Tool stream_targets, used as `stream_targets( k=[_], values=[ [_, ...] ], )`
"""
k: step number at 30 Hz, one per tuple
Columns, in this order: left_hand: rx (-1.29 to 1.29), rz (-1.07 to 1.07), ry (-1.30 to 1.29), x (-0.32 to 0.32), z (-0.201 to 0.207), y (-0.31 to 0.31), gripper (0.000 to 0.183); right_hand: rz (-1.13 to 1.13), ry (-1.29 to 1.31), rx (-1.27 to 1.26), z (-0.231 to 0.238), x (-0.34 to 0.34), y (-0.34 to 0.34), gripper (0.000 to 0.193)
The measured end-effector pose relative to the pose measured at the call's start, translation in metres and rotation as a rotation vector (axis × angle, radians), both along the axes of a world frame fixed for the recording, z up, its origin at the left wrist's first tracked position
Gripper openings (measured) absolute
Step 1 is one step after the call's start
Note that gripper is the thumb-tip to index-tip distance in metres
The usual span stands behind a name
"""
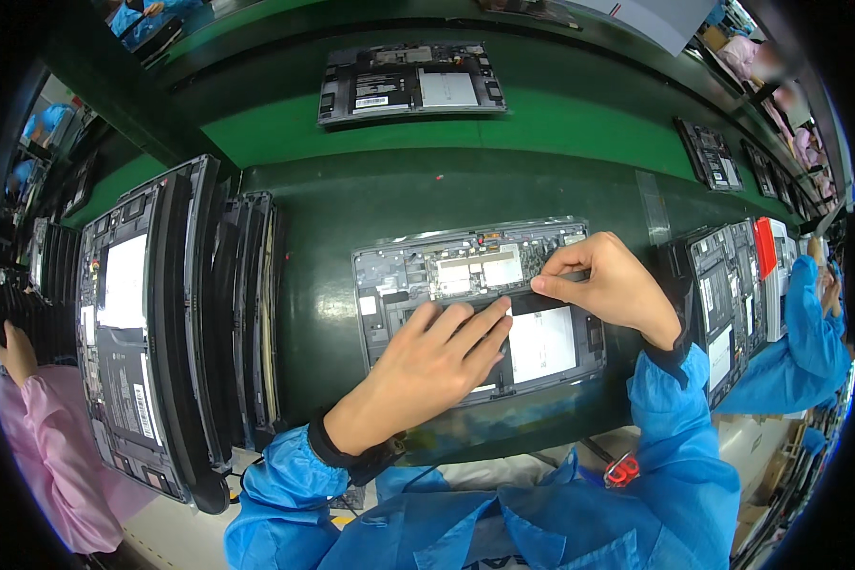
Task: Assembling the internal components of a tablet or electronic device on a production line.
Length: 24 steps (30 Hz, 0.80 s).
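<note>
Laptop chassis [489,275] lies flat mid-way along green bench [318,247], inner side up, long axis left-right, right end slightly farther from the person; circuit board [451,275] toward far edge, white rectangular panel [543,344] toward near edge. Far left: pink sleeve [57,437]. Next, stack of similar chassis [128,313] on edge, blocking that side. Beyond centre, another chassis [408,85]. Left hand [418,361]: palm down, fingers extended, hiding near-left part. Right hand [617,290]: thumb and forefinger at board's right part, can't tell if gripping anything; covers far-right area. Then red scissors handles [622,470], upright right-hand stack [722,294], red strip [765,247], co-worker's blue sleeve [779,375].
</note>
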<state>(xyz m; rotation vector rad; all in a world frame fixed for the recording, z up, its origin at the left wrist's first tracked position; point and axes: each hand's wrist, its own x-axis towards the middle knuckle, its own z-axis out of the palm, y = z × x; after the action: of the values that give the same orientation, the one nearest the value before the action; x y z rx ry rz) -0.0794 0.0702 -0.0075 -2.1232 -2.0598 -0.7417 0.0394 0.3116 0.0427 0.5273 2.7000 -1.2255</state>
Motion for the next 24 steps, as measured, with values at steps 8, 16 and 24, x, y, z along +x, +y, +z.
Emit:
stream_targets(
  k=[8,16,24],
  values=[
    [-0.024,0.005,0.034,-0.0001,0.0019,-0.0009,0.044,-0.042,0.096,-0.041,-0.0055,0.0034,-0.0009,0.023],
    [-0.024,-0.017,0.045,-0.002,0.0028,0.0012,0.046,-0.027,0.09,-0.063,-0.0053,0.0043,0.0018,0.023],
    [-0.023,0.008,0.03,-0.0002,0.0026,0.0009,0.044,-0.025,0.086,-0.032,-0.0075,0.0033,0.0011,0.021]
  ],
)
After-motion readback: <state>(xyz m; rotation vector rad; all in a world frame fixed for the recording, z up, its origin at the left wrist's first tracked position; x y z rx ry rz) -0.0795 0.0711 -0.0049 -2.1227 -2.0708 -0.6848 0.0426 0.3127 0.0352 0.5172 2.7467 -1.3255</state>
